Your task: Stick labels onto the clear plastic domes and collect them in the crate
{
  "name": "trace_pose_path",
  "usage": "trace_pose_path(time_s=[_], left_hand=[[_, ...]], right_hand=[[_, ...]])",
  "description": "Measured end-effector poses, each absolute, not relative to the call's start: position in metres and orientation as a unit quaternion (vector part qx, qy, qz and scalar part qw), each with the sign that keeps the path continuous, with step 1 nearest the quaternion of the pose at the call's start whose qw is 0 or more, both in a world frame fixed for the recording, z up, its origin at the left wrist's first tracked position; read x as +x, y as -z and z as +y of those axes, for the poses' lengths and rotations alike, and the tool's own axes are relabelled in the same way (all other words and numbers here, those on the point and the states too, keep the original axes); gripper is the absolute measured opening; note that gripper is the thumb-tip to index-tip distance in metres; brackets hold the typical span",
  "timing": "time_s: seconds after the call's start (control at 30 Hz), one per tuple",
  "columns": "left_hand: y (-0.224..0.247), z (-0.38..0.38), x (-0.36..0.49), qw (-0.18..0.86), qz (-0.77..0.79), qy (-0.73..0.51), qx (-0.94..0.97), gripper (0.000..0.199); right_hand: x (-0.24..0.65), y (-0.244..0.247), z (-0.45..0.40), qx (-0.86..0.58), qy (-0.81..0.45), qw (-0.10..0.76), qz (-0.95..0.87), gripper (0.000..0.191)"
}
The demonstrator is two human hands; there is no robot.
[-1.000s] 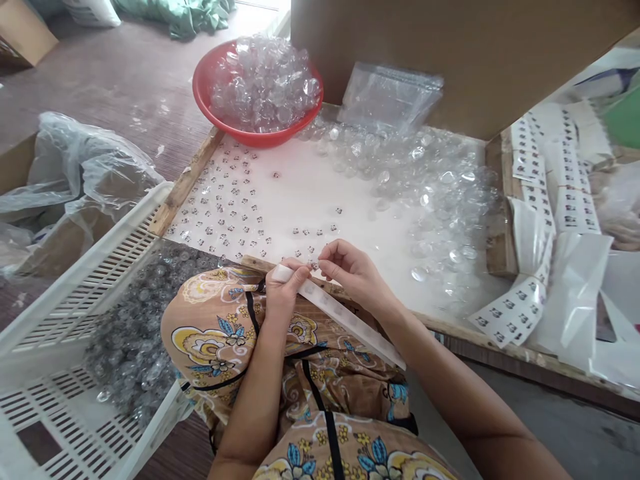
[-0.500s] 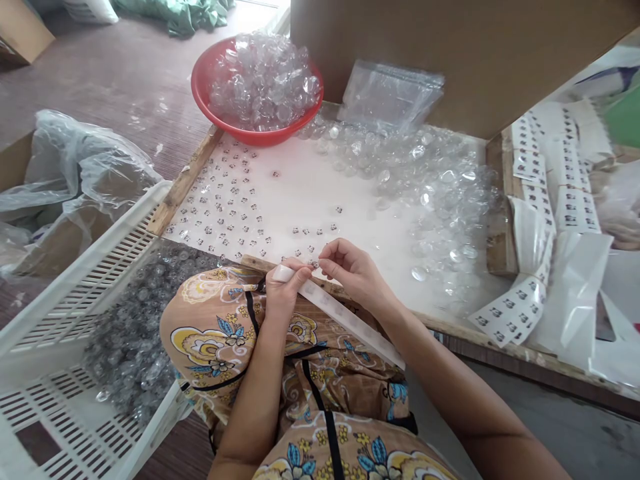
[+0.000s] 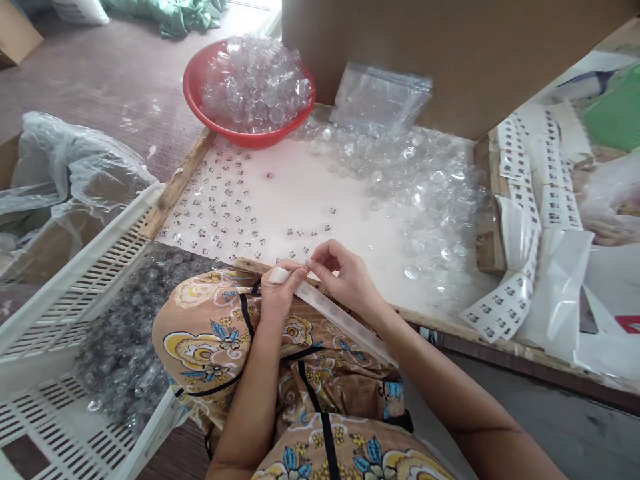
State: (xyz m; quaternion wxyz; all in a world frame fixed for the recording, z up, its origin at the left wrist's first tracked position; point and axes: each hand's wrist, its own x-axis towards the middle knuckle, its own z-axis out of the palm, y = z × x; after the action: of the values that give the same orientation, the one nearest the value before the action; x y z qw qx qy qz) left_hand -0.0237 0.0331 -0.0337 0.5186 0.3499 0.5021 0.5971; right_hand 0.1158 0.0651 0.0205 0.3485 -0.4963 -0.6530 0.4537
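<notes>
One white strip (image 3: 345,320) is clamped in the left hand (image 3: 282,287), near the right hand (image 3: 343,273), fingertips together.

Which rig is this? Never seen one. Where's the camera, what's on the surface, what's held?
No robot: a person's two bare hands, seen by one head-worn camera looking forward and down. The left hand holds a white strip; the right hand's fingers are beside it, their contents too small to tell. The wood-edged white board carries small printed pieces and clear round pieces. A red bowl heaped with clear pieces sits at its far left corner.
</notes>
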Motion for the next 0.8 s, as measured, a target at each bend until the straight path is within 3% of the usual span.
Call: trace_pose_path(time_s=[0.1, 0.3, 0.4, 0.53, 0.67, 0.73, 0.8], left_hand=[[0.033, 0.033, -0.024, 0.521, 0.502, -0.593, 0.354, 0.022], [0.027, 0.033, -0.025, 0.515, 0.5, -0.577, 0.391, 0.022], [0.025, 0.033, -0.025, 0.508, 0.508, -0.575, 0.392, 0.021], [0.027, 0.032, -0.024, 0.51, 0.534, -0.576, 0.351, 0.024], [0.028, 0.033, -0.023, 0.52, 0.529, -0.581, 0.335, 0.031], [0.027, 0.032, -0.024, 0.525, 0.524, -0.584, 0.329, 0.034], [0.027, 0.032, -0.025, 0.533, 0.518, -0.584, 0.326, 0.036]], right_hand=[[0.113, -0.017, 0.064, -0.509, -0.405, 0.351, -0.674, 0.003], [0.109, -0.013, 0.068, -0.48, -0.59, 0.335, -0.556, 0.018], [0.114, -0.007, 0.078, -0.454, -0.612, 0.359, -0.539, 0.025], [0.131, 0.01, 0.104, -0.537, -0.511, 0.368, -0.56, 0.023], [0.15, 0.024, 0.124, -0.619, -0.36, 0.29, -0.635, 0.011], [0.158, 0.026, 0.129, -0.622, -0.3, 0.252, -0.678, 0.028], [0.164, 0.026, 0.132, -0.628, -0.261, 0.207, -0.703, 0.065]])
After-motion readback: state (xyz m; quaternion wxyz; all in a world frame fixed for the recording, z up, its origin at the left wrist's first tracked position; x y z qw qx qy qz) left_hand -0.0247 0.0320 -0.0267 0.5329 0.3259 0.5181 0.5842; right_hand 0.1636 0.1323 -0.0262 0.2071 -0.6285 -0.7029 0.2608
